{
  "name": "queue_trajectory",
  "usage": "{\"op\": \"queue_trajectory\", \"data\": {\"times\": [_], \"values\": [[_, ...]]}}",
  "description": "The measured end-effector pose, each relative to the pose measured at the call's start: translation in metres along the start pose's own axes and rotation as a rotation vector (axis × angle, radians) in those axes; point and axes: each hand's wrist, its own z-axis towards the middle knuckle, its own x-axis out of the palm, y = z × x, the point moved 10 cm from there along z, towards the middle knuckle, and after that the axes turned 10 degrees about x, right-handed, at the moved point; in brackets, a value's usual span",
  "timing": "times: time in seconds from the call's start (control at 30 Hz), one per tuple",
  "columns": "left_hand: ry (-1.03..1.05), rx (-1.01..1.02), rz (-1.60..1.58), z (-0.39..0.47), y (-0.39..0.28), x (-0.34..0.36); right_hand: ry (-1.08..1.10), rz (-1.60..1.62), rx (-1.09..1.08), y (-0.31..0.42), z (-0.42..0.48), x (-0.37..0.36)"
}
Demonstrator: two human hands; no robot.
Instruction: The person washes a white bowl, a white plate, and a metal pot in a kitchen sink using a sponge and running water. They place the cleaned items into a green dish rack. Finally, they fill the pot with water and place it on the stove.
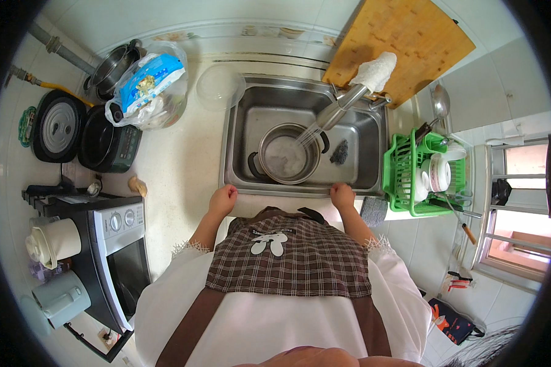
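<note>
My left hand [223, 200] rests, fingers curled, at the front left edge of the stainless steel sink [280, 189]. At the front rim to the right lies my right hand [343, 196], also curled; neither hand shows anything held. In the basin stands a steel pot [290, 153] with two black handles, water in it. A spray of water falls into it from the faucet [342, 106], which has a white cloth [376, 72] wrapped on its upper end. Right of the pot lies a dark scouring pad [339, 152].
A green dish rack [397, 176] with bowls and utensils stands right of the sink, a grey sponge [373, 211] near it. Behind leans a wooden cutting board [399, 41]. On the left are a clear plastic lid [220, 88], a plastic bag [170, 103], a rice cooker [131, 147] and an oven [119, 229].
</note>
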Motion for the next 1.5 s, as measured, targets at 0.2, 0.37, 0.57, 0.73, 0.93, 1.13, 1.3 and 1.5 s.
{"op": "queue_trajectory", "data": {"times": [0.2, 0.37, 0.57, 0.73, 0.93, 1.13, 1.3, 1.5], "values": [[-0.024, -0.029, -0.160, 0.010, 0.016, 0.013, -0.118, 0.040, -0.061, 0.004, -0.006, -0.013], [-0.037, -0.253, -0.647, 0.058, 0.023, 0.054, -0.018, 0.041, -0.003, 0.001, -0.006, -0.004], [0.079, -0.561, -0.625, 0.090, 0.034, 0.099, -0.133, 0.051, -0.096, 0.010, -0.028, -0.015], [0.169, -0.661, -0.665, 0.095, 0.047, 0.120, -0.023, 0.124, -0.226, 0.005, -0.042, -0.006], [0.047, -0.633, -0.835, 0.095, 0.047, 0.121, 0.018, 0.105, -0.248, 0.002, -0.049, -0.007], [-0.009, -0.544, -1.089, 0.091, 0.034, 0.114, 0.030, 0.116, -0.252, 0.011, -0.054, -0.019], [-0.003, -0.477, -1.150, 0.091, 0.036, 0.114, 0.018, 0.096, -0.251, 0.016, -0.053, -0.020], [0.018, -0.426, -1.164, 0.094, 0.042, 0.119, 0.034, 0.020, -0.209, 0.017, -0.048, -0.014]]}}
